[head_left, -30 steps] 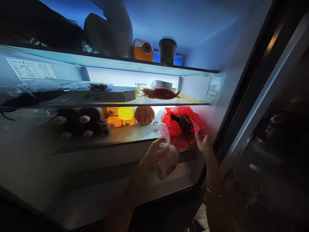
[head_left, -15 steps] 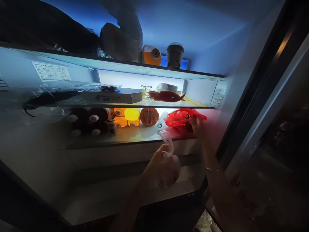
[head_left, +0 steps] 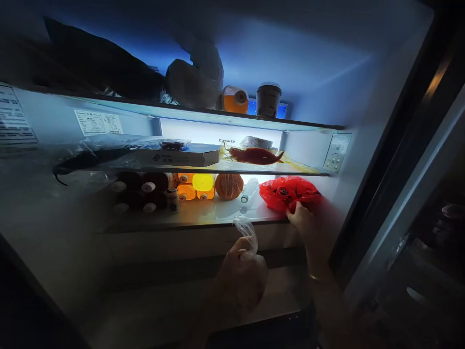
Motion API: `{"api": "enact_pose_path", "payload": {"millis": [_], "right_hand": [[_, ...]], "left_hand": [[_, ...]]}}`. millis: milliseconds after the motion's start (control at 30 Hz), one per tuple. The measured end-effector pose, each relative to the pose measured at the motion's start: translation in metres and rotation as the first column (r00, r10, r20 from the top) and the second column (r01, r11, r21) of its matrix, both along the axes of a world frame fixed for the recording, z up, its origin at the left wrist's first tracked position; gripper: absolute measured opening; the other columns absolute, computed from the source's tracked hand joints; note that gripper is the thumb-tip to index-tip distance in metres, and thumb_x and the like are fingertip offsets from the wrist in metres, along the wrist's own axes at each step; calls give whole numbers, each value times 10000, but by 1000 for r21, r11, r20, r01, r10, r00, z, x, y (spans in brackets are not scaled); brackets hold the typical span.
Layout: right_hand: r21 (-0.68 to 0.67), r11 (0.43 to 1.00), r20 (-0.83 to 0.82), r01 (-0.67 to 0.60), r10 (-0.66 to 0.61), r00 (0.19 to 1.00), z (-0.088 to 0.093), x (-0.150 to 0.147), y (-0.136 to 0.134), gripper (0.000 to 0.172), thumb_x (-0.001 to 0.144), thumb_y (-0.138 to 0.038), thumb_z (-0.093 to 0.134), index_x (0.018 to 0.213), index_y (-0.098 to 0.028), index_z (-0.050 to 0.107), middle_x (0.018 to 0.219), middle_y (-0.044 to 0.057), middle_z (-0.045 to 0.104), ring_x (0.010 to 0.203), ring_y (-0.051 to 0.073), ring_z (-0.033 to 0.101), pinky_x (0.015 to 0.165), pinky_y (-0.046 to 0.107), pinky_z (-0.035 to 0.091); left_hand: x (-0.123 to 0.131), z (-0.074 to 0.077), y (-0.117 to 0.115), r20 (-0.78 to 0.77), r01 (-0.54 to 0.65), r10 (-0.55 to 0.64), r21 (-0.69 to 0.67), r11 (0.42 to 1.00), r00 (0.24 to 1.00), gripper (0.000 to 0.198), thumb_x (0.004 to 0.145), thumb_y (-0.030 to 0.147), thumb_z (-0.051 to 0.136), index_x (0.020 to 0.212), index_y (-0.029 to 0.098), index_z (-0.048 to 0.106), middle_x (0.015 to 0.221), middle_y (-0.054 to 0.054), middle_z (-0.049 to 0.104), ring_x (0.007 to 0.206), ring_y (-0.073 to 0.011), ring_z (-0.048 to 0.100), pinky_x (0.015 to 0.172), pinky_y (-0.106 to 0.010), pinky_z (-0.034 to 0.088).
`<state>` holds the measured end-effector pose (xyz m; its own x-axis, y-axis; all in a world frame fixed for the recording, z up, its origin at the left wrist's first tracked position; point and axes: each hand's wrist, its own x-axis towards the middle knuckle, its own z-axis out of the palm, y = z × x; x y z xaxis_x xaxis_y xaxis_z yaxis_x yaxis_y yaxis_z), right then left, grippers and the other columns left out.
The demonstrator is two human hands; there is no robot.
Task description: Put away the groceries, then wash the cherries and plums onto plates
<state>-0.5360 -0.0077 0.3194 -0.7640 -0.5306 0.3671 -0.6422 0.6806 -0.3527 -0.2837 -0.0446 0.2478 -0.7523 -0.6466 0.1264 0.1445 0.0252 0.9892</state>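
Note:
My left hand (head_left: pixel 238 259) is closed round the neck of a clear plastic bag (head_left: pixel 247 230), whose twisted top sticks up above my fingers. Something rounded hangs in the bag, too dim to name. At the right end of the lower fridge shelf (head_left: pixel 214 213), my right hand (head_left: pixel 301 215) pinches the front edge of a red plastic bag (head_left: pixel 274 194). Dark contents show through the bag's opening, but I cannot tell what they are.
Left of the red bag are a clear bottle (head_left: pixel 250 190), a round wrapped item (head_left: pixel 228 186), orange bottles (head_left: pixel 186 192) and dark bottles (head_left: pixel 132 199). A white box (head_left: pixel 181 156) and a reddish-brown packet (head_left: pixel 256 156) lie on the shelf above. The fridge door (head_left: pixel 392 232) stands at the right.
My right hand has moved from the red bag's opening down to its front edge, and the bag has bunched up. The view has tilted slightly up; my left hand keeps the clear bag.

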Motion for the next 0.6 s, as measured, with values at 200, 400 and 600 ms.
{"api": "enact_pose_path", "payload": {"millis": [200, 400, 600], "right_hand": [[-558, 824, -128, -96, 29, 991, -39, 54, 74, 577, 826, -495, 558, 1289, -152, 531, 1093, 141, 683, 981, 295, 654, 846, 409, 510], [-498, 738, -444, -455, 234, 865, -51, 77, 70, 319, 881, -379, 531, 1130, -209, 634, 1133, 94, 669, 1087, 252, 600, 989, 440, 431], [-69, 984, -98, -165, 158, 983, -30, 12, -15, 494, 910, -379, 437, 1322, -127, 543, 1357, 187, 527, 1293, 340, 446, 1080, 535, 302]], "left_hand": [[6, 0, -1, -17, 94, -93, 103, 990, 996, 385, 727, 624, 561, 677, 244, 590, 431, 41, 380, 366, -106, 386, 386, -238, 299], [11, -4, 2, -70, 41, -32, 128, 991, 997, 384, 742, 592, 586, 704, 212, 549, 447, 55, 376, 397, -92, 393, 403, -208, 309], [21, -3, 12, -103, -158, 162, 47, 986, 981, 341, 686, 429, 688, 911, 213, 552, 508, 90, 374, 452, -71, 369, 434, -183, 287]]}}
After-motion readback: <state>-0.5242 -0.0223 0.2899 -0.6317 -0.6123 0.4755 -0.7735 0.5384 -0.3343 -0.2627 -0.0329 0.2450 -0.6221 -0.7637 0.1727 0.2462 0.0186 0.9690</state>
